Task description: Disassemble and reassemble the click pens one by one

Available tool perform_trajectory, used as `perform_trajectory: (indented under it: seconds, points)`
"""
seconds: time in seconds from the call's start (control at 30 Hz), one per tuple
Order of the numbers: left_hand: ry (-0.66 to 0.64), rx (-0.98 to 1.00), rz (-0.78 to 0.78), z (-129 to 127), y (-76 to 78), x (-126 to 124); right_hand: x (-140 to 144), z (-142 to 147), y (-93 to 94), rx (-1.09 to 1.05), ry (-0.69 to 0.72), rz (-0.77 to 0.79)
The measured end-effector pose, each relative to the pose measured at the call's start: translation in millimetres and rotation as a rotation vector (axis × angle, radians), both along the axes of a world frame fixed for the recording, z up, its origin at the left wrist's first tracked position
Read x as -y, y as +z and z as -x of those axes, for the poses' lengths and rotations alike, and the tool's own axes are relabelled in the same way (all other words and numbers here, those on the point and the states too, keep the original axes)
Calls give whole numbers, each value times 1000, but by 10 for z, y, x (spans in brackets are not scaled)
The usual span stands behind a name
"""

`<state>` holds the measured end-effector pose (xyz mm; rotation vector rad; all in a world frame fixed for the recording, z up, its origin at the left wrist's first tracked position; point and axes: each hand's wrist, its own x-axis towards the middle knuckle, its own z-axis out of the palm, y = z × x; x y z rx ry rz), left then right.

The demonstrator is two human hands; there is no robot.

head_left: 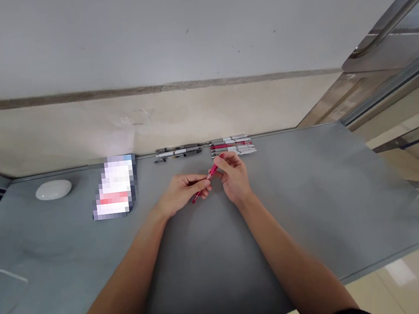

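Red pen gripped by both hands.

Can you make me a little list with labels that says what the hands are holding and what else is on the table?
left hand: holds the lower end of the red pen
right hand: pinches the pen's upper end
pen: tilted, above the grey table
far edge: row of pens, darker pens beside them
left side: white oval thing, blurred card
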<state>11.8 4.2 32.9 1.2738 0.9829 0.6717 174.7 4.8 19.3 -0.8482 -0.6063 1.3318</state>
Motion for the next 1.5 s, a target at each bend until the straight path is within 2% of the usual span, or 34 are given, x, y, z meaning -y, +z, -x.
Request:
perform_trajectory:
  seconds: [0.37,0.53,0.7,0.9,1.1,1.33,1.5]
  points:
    - [-110,73,6,-3,19,26,26,-22,12,-1,22,15]
    - [-129,159,108,-12,-20,24,38,-27,7,-28,31,30]
    - [-60,201,168,-24,-79,17,25,-32,9,-31,-15,9]
    - [-23,153,102,-40,-66,32,22,-45,28,-11,-43,11]
    - [-85,172,103,-18,-39,29,40,-43,21,-26,3,31]
    - [-195,196,186,45,-36,-12,45,-35,35,-33,76,5]
    - [-64,256,208,0,-109,-22,21,-32,36,-57,-27,12]
